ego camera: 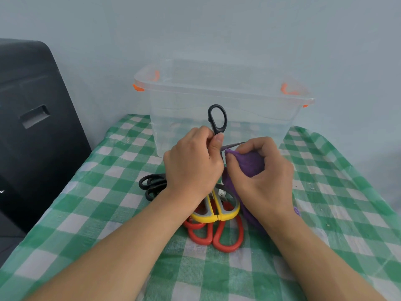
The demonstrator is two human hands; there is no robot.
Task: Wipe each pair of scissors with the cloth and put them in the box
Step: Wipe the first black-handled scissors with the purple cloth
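My left hand (192,164) grips black-handled scissors (217,118) just below one handle loop, which sticks up in front of the clear plastic box (223,118). My right hand (263,168) holds a purple cloth (249,161) wrapped around the blade; only a thin metal tip shows past my fingers. On the table beneath my hands lie another black pair (152,185), a yellow-and-grey pair (219,211) and red-handled scissors (217,235). The box looks empty.
The box has orange latches (288,89) and stands at the far edge of the green-and-white checked tablecloth (108,213), against a pale wall. A black chair back (32,127) stands close to the table's left side.
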